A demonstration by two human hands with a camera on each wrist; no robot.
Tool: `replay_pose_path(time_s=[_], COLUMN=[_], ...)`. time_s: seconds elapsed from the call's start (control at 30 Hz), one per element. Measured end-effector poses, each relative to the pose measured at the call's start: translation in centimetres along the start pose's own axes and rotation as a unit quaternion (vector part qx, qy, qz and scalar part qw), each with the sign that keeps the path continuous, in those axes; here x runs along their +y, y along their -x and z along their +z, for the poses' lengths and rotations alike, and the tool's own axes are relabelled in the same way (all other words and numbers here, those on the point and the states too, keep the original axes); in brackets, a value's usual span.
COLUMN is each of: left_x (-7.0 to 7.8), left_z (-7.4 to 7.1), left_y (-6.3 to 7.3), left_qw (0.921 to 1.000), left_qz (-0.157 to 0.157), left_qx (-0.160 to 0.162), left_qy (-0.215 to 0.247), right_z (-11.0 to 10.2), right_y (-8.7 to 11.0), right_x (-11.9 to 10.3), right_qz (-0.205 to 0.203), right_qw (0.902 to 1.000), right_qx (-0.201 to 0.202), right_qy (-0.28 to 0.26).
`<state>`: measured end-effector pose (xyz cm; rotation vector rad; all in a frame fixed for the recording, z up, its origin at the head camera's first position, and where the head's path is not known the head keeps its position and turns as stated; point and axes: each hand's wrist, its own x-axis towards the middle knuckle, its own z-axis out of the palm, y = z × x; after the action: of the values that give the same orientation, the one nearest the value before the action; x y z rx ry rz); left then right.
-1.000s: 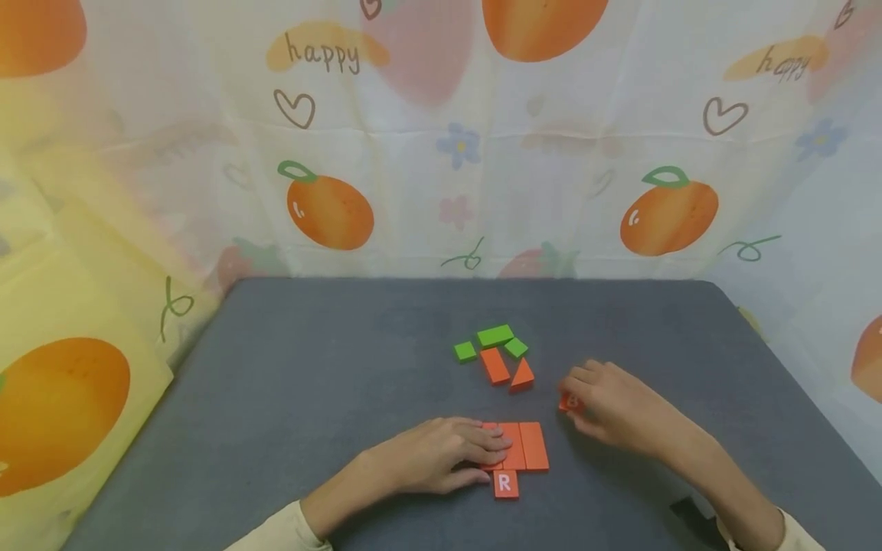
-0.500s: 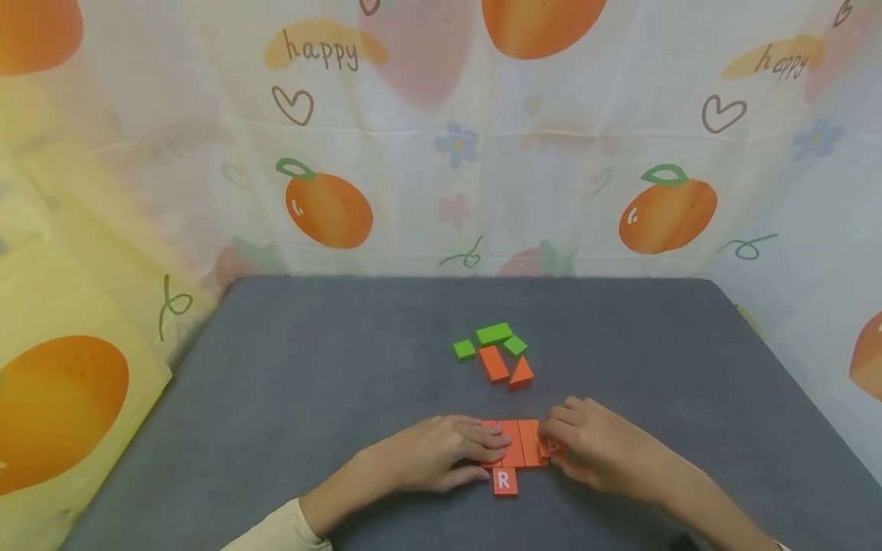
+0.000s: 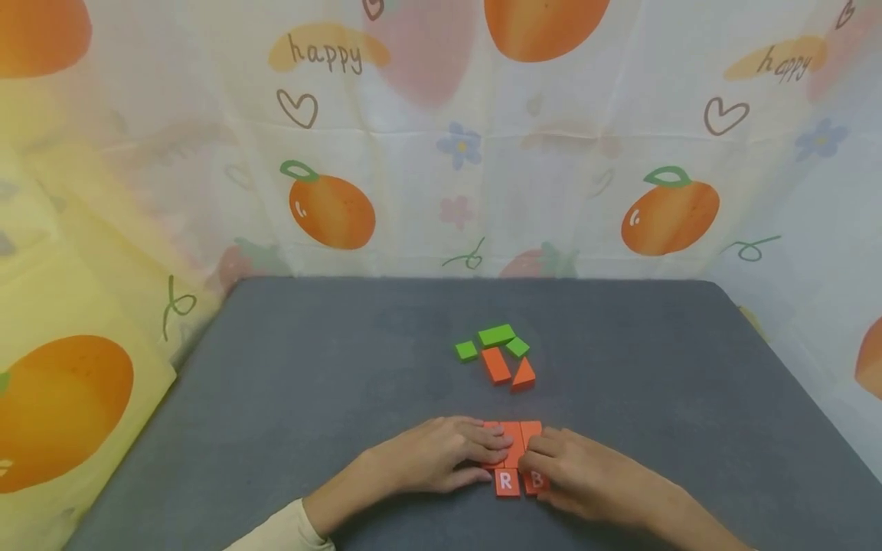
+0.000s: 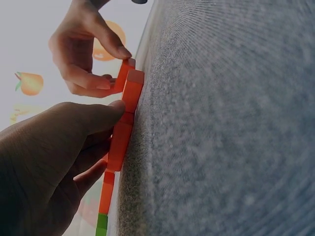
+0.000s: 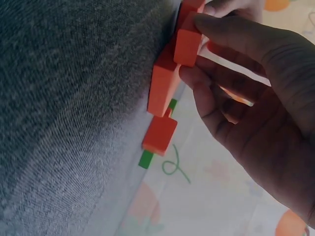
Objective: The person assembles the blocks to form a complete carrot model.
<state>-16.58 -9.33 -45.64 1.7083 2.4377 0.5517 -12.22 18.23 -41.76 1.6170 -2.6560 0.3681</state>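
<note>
The right hand (image 3: 586, 474) pinches the B block (image 3: 537, 482), whose contact with the orange row (image 3: 515, 453) is hard to make out, beside the R block (image 3: 507, 483). The left hand (image 3: 441, 455), fingers loosely extended, rests on that row, green blocks (image 3: 496, 335) beyond.

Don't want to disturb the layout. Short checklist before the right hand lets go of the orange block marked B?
1. Right hand grip on the orange block with a pale letter B: ok, pinched.
2. Letter B visible from above: ok.
3. Row of orange rectangular blocks steadied: ok, left hand rests on it.
4. Orange square block with a white letter R at the row's near edge: ok.
5. B block flat on the table: cannot tell, fingers cover part of it.
6. Orange triangular block and green rectangular block clear of both hands: ok.
</note>
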Motion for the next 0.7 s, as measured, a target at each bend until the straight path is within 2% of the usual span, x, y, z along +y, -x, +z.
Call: replay_pose_path(time_s=[0.13,0.33,0.53,0.7], left_x=[-0.03,-0.05,0.0,0.02], left_z=[0.08,0.14,0.01,-0.08], left_y=[-0.06,-0.01,-0.03,-0.07], left_qw=[1.0,1.0,1.0,1.0], left_qz=[0.001,0.004,0.001,0.002], left_qx=[0.0,-0.002,-0.004,-0.007], left_qy=[0.0,-0.002,-0.001,-0.007], right_z=[0.16,0.21,0.28,0.29], right_y=[-0.15,-0.41,-0.54,-0.58], right_x=[-0.14,-0.22,-0.28,-0.22], right_qz=[0.005,0.035,0.062,0.061], right_qw=[0.9998,0.9978,0.9965,0.9969], right_qx=[-0.013,-0.034,-0.044,-0.038], right_qy=[0.015,0.046,0.034,0.032])
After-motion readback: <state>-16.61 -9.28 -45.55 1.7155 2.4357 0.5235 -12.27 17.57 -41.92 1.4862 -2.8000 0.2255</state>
